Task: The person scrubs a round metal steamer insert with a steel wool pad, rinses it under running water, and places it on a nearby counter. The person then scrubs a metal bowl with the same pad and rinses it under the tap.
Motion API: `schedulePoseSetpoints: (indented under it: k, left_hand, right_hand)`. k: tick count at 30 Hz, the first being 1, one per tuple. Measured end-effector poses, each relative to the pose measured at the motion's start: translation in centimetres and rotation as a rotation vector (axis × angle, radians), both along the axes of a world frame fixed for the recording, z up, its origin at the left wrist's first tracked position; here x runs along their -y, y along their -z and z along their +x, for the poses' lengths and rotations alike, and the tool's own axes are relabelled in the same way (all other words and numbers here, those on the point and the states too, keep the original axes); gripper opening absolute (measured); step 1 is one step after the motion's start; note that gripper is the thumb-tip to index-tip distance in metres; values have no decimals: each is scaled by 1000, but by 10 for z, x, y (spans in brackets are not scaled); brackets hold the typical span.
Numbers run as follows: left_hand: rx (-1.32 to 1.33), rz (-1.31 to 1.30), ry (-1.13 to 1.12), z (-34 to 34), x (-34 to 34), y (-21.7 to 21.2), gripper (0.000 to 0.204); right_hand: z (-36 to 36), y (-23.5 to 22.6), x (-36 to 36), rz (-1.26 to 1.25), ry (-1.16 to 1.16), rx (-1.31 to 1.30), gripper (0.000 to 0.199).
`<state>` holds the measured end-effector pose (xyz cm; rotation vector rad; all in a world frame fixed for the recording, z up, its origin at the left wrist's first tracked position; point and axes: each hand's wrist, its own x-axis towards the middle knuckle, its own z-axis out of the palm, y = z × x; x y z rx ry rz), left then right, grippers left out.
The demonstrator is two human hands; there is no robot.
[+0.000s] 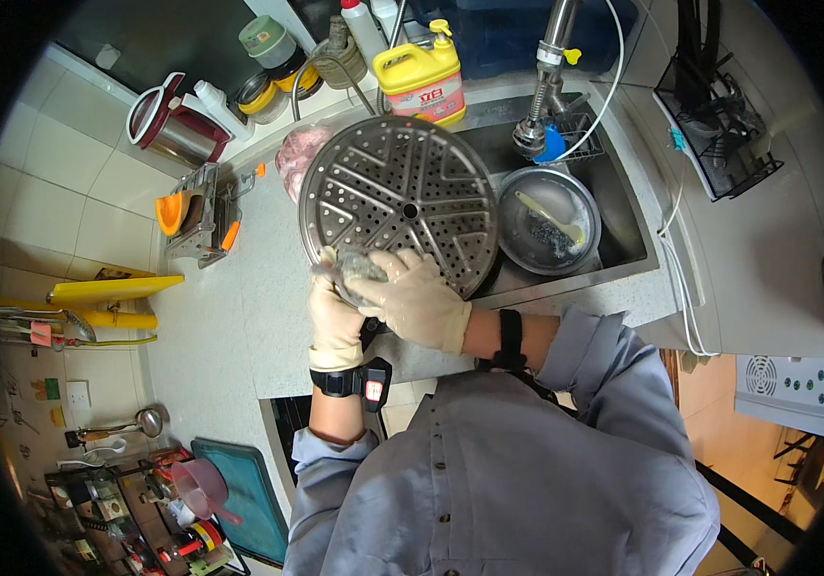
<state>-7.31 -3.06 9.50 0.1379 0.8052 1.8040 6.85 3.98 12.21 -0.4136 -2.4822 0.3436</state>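
A round perforated metal steamer tray (402,197) is held tilted over the left edge of the sink. My left hand (333,317), in a pale glove, grips the tray's near rim from below. My right hand (418,300), also gloved, presses a grey scouring pad (354,267) against the tray's lower edge, beside the left hand. Both wrists wear dark bands.
The steel sink (623,230) holds a metal bowl (548,221) with a pale utensil in it, under the faucet (541,86). A yellow detergent bottle (423,82) stands behind. A grater (203,213), jars and a pot sit on the counter at left; a black rack (714,134) at right.
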Motion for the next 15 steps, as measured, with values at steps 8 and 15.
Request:
schedulePoseSetpoints:
  k: [8,15]
  left_hand:
    - [-151,145,15,-2,21,-18,60]
    - [66,103,76,6,-11,-2,53]
  right_hand:
    - [15,21,-131,-201,716,-173,35]
    - [-28,8,-13,-108,116,-207,34]
